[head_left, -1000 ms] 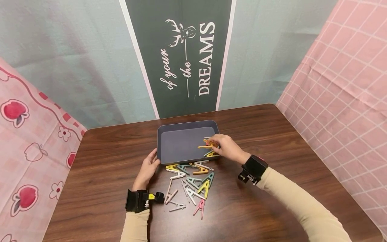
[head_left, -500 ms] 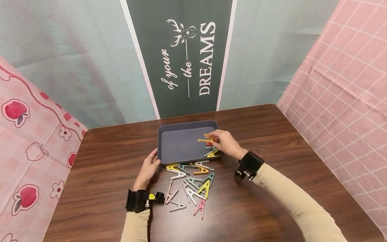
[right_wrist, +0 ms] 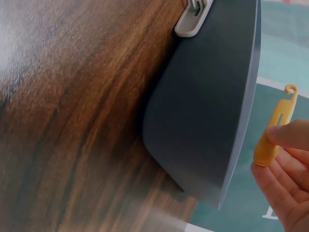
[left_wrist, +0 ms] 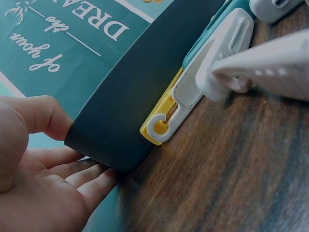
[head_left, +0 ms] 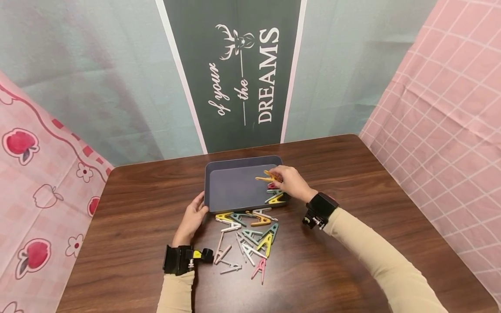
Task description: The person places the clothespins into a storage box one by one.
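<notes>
My right hand (head_left: 294, 183) pinches an orange clothespin (head_left: 270, 177) over the right end of a dark grey tray (head_left: 238, 209). The right wrist view shows that clothespin (right_wrist: 277, 128) between thumb and fingers, above the tray's rim. Beneath the hand, a red clothespin (head_left: 271, 186), a green one (head_left: 272, 191) and a yellow one (head_left: 276, 199) lie inside the tray, partly hidden. My left hand (head_left: 191, 218) holds the tray's near left corner. Its thumb (left_wrist: 50, 116) is bent against the wall near the rim, and its fingers (left_wrist: 84, 181) reach round the side.
Several clothespins lie on the wooden table (head_left: 325, 269) in front of the tray, among them a white one (head_left: 250, 252), a yellow one (head_left: 266, 244) and a pink one (head_left: 259, 269). Some touch or nearly touch the tray's front wall. Curtains (head_left: 328, 65) hang behind.
The right hand has moved toward the tray's far side with the orange clothespin, uncovering more of the red and green ones. The left hand and tray have stayed nearly still.
</notes>
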`<state>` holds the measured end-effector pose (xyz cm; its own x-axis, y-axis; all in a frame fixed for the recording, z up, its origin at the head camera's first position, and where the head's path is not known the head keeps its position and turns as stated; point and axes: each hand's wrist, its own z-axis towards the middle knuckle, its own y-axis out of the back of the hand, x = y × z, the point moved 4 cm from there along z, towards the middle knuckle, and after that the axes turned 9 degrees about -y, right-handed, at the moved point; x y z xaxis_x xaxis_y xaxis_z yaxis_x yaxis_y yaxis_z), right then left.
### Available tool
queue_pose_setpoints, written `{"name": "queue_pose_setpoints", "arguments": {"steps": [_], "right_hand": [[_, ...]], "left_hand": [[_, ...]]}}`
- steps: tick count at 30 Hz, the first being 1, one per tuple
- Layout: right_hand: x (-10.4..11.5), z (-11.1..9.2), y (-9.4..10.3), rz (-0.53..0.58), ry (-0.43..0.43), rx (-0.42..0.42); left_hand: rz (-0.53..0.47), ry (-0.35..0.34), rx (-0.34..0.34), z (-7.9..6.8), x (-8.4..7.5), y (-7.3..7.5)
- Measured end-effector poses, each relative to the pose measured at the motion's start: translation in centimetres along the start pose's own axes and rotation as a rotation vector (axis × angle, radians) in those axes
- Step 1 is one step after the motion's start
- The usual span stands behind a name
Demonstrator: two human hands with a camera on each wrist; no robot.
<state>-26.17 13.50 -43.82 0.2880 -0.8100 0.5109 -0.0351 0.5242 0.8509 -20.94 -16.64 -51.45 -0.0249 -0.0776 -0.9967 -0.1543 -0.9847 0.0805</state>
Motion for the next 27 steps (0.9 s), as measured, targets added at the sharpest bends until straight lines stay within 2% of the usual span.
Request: {"name": "queue_pose_setpoints", "arguments": {"steps": [10, 17, 27], "right_hand": [[-0.7, 0.5, -0.4, -0.001, -0.034, 0.0], [-1.1, 1.2, -0.7, -0.025, -0.028, 0.002], [-1.7, 2.2, -0.8, 0.0, -0.062, -0.021]], "left_hand": [[0.006, 0.007, -0.001, 0.0, 0.3, 0.1], [0.009, 0.013, -0.001, 0.0, 0.4, 0.1], [0.005, 0.018, 0.001, 0.1, 0.3, 0.2]]}}
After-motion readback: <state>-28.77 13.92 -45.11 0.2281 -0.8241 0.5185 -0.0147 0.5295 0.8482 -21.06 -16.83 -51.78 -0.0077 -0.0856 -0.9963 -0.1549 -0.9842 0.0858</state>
